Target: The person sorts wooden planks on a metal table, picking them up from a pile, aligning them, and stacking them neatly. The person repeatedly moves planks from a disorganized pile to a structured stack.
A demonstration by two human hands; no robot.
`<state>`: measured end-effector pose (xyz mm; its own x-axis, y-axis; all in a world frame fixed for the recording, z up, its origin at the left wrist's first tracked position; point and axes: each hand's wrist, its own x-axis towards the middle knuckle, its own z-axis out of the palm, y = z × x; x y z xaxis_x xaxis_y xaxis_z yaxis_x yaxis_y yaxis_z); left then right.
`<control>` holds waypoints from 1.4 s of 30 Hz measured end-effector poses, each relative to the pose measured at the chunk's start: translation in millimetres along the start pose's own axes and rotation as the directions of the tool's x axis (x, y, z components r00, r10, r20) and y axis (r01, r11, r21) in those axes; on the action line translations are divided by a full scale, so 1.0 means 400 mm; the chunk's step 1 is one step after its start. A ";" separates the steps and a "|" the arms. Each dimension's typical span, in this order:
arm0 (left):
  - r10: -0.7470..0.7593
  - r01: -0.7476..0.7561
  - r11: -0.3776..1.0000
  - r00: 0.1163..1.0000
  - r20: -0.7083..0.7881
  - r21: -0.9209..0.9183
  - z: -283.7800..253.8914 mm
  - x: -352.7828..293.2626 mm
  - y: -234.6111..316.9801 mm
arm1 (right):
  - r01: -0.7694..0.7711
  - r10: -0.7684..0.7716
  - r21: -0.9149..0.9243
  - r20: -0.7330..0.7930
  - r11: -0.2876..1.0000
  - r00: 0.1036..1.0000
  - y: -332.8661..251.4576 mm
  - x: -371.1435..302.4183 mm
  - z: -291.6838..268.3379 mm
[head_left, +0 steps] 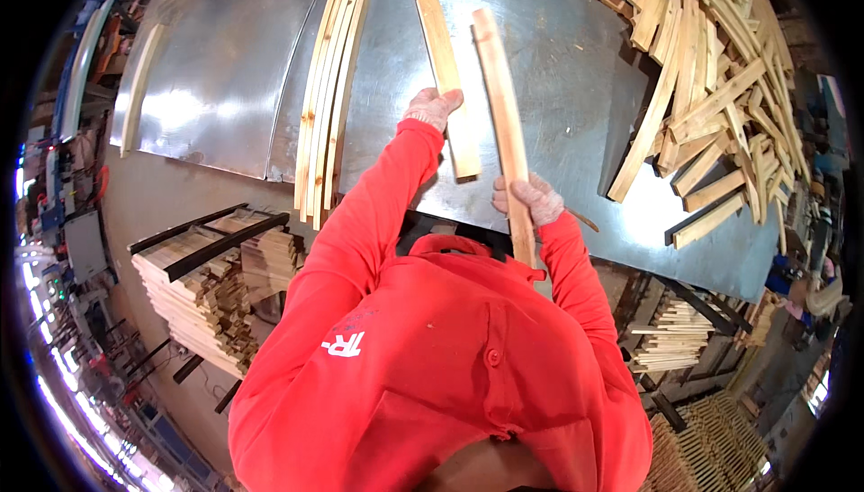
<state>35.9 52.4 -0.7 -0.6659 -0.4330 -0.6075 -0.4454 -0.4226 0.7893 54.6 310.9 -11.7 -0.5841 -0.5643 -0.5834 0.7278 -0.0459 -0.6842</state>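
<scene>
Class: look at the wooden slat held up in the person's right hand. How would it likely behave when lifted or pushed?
The slat probably stays stiff: gripped near one end by the right hand, it juts out straight. It looks light, since one hand carries it. Flat-sided, it would likely slide on the metal table rather than roll.

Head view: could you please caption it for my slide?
Gloved left hand and right hand each grip a wooden slat over a metal table.
</scene>
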 end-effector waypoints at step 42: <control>0.701 0.012 -0.051 0.713 0.027 0.999 -0.453 -0.068 0.069 | -0.745 -0.601 -0.614 -0.708 0.262 0.372 -0.484 0.129 -0.301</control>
<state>150.2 -91.8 21.7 -0.8031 -0.5831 0.1226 -0.5829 0.8115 0.0409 -159.9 390.0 37.8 -0.9088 0.4011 -0.1151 0.4052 0.9142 -0.0129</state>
